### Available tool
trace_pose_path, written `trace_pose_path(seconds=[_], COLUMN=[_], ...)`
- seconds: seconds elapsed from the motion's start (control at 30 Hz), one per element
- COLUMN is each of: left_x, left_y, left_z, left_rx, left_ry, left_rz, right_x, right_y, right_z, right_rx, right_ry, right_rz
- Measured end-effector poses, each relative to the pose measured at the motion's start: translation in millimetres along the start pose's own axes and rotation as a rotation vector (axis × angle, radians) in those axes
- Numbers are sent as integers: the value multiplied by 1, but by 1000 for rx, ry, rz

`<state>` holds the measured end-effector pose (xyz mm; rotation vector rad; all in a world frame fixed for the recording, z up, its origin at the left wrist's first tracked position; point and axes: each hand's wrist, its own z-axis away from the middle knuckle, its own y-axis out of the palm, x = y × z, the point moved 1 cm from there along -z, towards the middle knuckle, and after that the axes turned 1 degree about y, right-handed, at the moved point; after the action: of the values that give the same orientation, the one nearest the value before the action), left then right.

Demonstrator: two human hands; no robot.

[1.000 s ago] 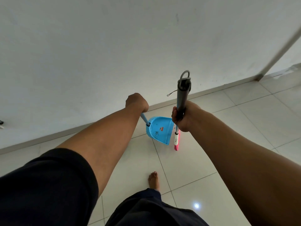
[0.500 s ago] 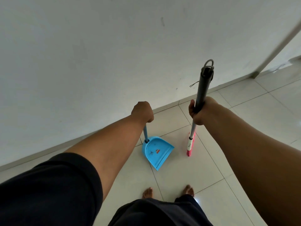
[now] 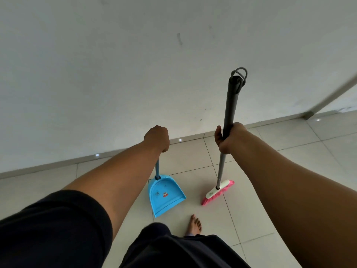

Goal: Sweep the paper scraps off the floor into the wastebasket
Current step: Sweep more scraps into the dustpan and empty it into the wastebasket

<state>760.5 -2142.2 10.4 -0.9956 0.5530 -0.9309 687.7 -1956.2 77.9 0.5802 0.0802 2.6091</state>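
My left hand (image 3: 157,137) grips the top of a blue dustpan's upright handle. The dustpan (image 3: 165,196) hangs near the tiled floor, its mouth facing toward me and to the right. My right hand (image 3: 229,139) grips the grey pole of a broom (image 3: 229,105), about midway up. The broom's pink-bristled head (image 3: 218,192) sits low by the floor, right of the dustpan. No paper scraps and no wastebasket are in view.
A plain white wall (image 3: 135,74) rises straight ahead, with a skirting along its foot. Pale floor tiles (image 3: 289,161) spread to the right. A grey frame edge (image 3: 328,97) slants at far right. One bare foot (image 3: 195,224) stands below the dustpan.
Both hands have spread apart and the broom has swung right, its head now turned broadside. The dustpan has come nearer to me. The view shifted as I stepped.
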Motion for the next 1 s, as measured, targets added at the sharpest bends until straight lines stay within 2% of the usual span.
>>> trace_pose_path(seconds=[0.3, 0.53, 0.6, 0.7, 0.83, 1.0], left_x=[-27, -30, -29, -28, -24, -14], left_y=[3, 3, 5, 6, 4, 3], left_z=[-37, -73, -85, -105, -125, -144], left_rx=[44, 58, 74, 71, 78, 89], left_ry=[-32, -3, 8, 28, 34, 12], left_rz=[-62, -77, -88, -91, -82, -79], right_x=[47, 57, 60, 60, 67, 85], right_y=[38, 70, 82, 97, 115, 135], right_z=[-38, -75, -93, -116, -145, -167], right_rx=[39, 112, 140, 145, 32, -46], right_ry=[-35, -222, -306, -535, -777, -905], right_rz=[187, 339, 423, 688, 932, 1217])
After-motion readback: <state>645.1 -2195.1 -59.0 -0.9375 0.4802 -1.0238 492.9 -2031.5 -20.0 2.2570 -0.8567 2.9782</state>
